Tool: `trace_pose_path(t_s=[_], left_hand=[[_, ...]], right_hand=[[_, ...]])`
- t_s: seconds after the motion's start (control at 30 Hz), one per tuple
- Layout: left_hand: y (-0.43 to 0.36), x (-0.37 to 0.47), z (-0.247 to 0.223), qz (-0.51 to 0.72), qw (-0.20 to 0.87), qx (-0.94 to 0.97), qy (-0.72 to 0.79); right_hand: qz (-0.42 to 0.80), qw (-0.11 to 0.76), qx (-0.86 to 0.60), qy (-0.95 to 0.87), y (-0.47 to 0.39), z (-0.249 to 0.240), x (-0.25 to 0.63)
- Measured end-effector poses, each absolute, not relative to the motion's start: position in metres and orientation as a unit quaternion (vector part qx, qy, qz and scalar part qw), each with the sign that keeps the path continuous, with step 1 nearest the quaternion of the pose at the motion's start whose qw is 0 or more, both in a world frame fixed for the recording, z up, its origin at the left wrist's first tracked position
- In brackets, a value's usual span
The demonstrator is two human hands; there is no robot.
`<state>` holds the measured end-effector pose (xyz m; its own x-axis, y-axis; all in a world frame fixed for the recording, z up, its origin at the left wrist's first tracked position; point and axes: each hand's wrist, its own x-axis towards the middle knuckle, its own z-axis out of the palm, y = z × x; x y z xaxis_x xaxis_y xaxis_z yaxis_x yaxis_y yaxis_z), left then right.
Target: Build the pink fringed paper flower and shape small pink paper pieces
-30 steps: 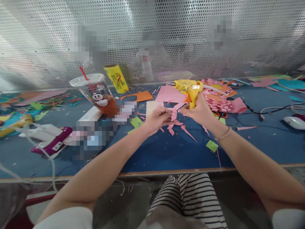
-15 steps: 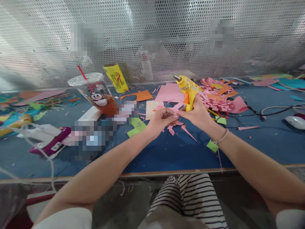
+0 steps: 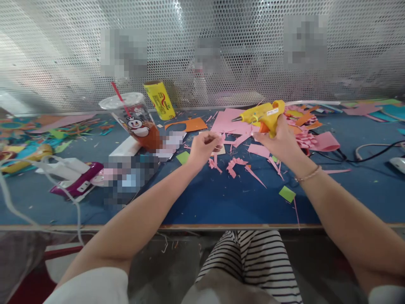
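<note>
A yellow glue gun [image 3: 260,114] is held in my right hand [image 3: 281,137], its metal nozzle pointing left. My left hand [image 3: 205,147] is closed in a pinch over the paper scraps; whatever sits between its fingertips is too small to make out. Between and below the hands, a curled fringed pink strip [image 3: 236,166] lies on the blue table [image 3: 209,202]. Behind them is a pink paper sheet [image 3: 226,118]. Pink fringed paper flowers [image 3: 306,138] are partly hidden behind my right hand.
To the left stand a drink cup [image 3: 139,122] with a red straw, a yellow can [image 3: 160,101] and a purple power strip [image 3: 79,181] with white cables. Green paper [image 3: 287,194] lies front right. A perforated metal panel [image 3: 243,55] rises behind the table.
My hands have moved apart, the right one going right with the glue gun, which has turned flatter. The curled pink strip between them now shows.
</note>
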<state>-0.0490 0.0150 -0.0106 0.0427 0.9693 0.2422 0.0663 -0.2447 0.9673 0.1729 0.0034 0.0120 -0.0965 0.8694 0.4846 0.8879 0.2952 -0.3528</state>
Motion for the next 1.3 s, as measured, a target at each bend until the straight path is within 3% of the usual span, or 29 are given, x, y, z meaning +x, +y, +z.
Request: trace_pose_path(t_s=[0.4, 0.7, 1.3], left_hand=[[0.013, -0.047, -0.011, 0.518, 0.423, 0.586, 0.458], [0.012, -0.046, -0.011, 0.518, 0.435, 0.585, 0.448], [0.008, -0.045, -0.011, 0.51, 0.438, 0.605, 0.427]], right_hand=[[-0.129, 0.234, -0.631, -0.728, 0.009, 0.005, 0.176], [-0.173, 0.281, -0.573, -0.75, 0.014, -0.002, 0.182], [-0.12, 0.305, -0.598, -0.731, 0.014, -0.001, 0.181]])
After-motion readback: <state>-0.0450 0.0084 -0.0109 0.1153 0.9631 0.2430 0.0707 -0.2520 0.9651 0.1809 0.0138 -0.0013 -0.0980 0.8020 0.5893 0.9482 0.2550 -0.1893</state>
